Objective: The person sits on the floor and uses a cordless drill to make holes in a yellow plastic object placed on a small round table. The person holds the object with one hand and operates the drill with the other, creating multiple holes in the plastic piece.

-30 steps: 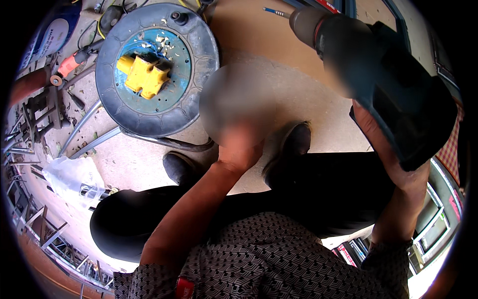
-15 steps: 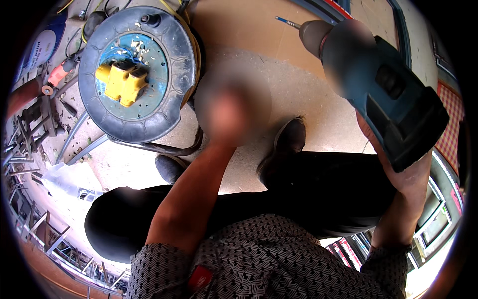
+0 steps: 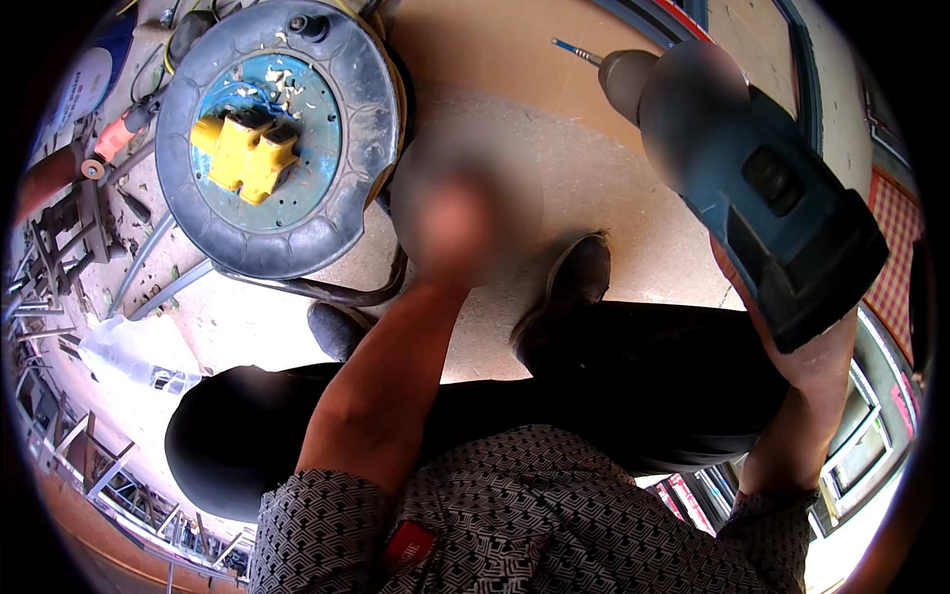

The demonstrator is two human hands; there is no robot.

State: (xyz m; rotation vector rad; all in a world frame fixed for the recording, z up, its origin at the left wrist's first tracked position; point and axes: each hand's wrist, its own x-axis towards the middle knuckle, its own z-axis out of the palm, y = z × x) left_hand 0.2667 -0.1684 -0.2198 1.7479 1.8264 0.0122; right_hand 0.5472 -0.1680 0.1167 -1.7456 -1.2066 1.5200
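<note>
A dark teal cordless drill [image 3: 782, 188] is in my right hand [image 3: 693, 114] at the upper right, its battery end toward me. The hand is mostly behind the drill and blurred. From the grey chuck [image 3: 625, 84] a thin bit [image 3: 576, 49] with a blue tip points to the upper left. My left hand [image 3: 457, 223] is out in front over the floor, smeared by a blur that hides its fingers and anything in them. Just left of it stands a large black cable reel [image 3: 371, 148] with a teal hub and a yellow socket block [image 3: 247, 156].
Behind the hands lies a brown board [image 3: 495, 59]. An orange-red angle grinder [image 3: 119, 134] is on the far left, above scattered metal frames [image 3: 59, 238]. A clear plastic bag [image 3: 139, 351] lies near the reel's stand [image 3: 336, 292]. My shoes [image 3: 579, 272] are below my left hand.
The view has shifted slightly, so the reel sits a little higher. The drill appears almost in the same place, and my left hand has barely moved.
</note>
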